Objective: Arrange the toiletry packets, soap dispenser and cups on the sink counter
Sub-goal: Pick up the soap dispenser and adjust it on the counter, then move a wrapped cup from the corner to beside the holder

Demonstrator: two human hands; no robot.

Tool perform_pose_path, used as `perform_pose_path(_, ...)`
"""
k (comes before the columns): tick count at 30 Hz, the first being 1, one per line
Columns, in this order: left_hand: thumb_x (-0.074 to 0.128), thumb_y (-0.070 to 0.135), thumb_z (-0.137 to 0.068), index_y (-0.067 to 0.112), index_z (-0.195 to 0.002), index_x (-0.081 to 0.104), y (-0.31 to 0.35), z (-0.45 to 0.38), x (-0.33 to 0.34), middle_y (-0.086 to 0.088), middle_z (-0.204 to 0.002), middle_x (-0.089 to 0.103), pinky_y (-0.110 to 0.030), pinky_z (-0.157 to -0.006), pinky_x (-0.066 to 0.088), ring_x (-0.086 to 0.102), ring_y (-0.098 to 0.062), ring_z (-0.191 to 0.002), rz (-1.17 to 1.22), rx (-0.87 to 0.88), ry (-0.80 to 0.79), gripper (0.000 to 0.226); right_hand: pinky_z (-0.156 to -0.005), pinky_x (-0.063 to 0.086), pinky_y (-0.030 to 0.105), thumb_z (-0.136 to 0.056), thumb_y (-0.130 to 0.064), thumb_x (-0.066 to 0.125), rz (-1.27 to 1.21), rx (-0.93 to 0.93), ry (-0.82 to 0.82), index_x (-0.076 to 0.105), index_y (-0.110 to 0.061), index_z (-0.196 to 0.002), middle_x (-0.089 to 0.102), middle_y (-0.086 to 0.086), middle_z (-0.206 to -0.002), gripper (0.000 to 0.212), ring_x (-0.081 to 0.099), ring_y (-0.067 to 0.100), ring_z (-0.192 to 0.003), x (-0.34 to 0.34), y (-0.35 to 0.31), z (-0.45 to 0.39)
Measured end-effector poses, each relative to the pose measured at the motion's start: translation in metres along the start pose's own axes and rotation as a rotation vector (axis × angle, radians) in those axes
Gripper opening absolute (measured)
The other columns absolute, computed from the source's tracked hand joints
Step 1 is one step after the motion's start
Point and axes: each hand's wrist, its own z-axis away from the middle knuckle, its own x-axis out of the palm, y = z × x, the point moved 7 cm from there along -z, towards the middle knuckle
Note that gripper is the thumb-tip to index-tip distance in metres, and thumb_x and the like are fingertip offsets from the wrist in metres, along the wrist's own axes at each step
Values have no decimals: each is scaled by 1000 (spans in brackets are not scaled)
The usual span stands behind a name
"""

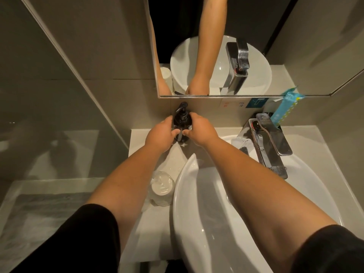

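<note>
A dark pump soap dispenser (182, 120) stands upright at the back of the sink counter (157, 223), close to the wall under the mirror. My left hand (160, 135) wraps its left side and my right hand (199, 131) its right side, fingertips meeting at the front. A stack of white cups in clear plastic wrap (162, 188) stands on the counter left of the basin, under my left forearm. A teal toiletry packet (286, 108) leans upright against the wall at the back right, behind the tap.
A white oval basin (206, 213) fills the counter's right half, with a chrome tap (269, 142) at its back. A mirror (246, 46) hangs above. A glass partition (59, 115) borders the counter's left edge, with a floor mat below.
</note>
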Motion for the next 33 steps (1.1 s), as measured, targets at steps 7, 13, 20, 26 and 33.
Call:
perform_pose_path(7, 51, 37, -97, 11, -142, 34, 7, 21, -20, -12, -143, 46, -43, -92, 45, 49, -32, -124, -168, -4, 8, 54, -94, 45, 40, -85, -26, 71, 96, 46, -51, 40, -5, -134, 55, 17, -131, 62, 54, 34, -118, -19, -5, 22)
perform_pose_path(13, 48, 44, -97, 16, -149, 29, 18, 58, -36, -5, -156, 30, -39, -111, 30, 29, -25, -142, -274, 62, -4, 62, -95, 46, 42, -92, -32, 60, 240, -34, -25, 44, -6, -134, 52, 18, -131, 52, 52, 35, -120, -38, -23, 59)
perform_pose_path(20, 48, 47, -95, 14, -142, 39, 26, 101, -46, -7, -147, 43, -37, -105, 34, 41, -27, -132, -327, 71, 41, 58, -90, 45, 39, -93, -36, 55, 333, -215, -69, 49, -8, -131, 53, 14, -130, 47, 52, 32, -119, -36, -46, 91)
perform_pose_path(26, 50, 43, -95, 13, -141, 41, 30, 143, -49, -7, -144, 47, -36, -104, 34, 43, -27, -130, -342, -43, 132, 55, -88, 46, 38, -92, -38, 57, 354, -373, -141, 50, -11, -129, 54, 13, -127, 47, 53, 32, -116, -31, -50, 113)
perform_pose_path(33, 50, 41, -94, 14, -124, 51, 40, 221, -38, -4, -127, 57, -40, -95, 43, 51, -27, -117, -347, -315, 258, 40, -89, 45, 40, -91, -39, 57, 423, -621, -221, 53, -8, -122, 55, 14, -122, 44, 52, 33, -114, -25, -50, 145)
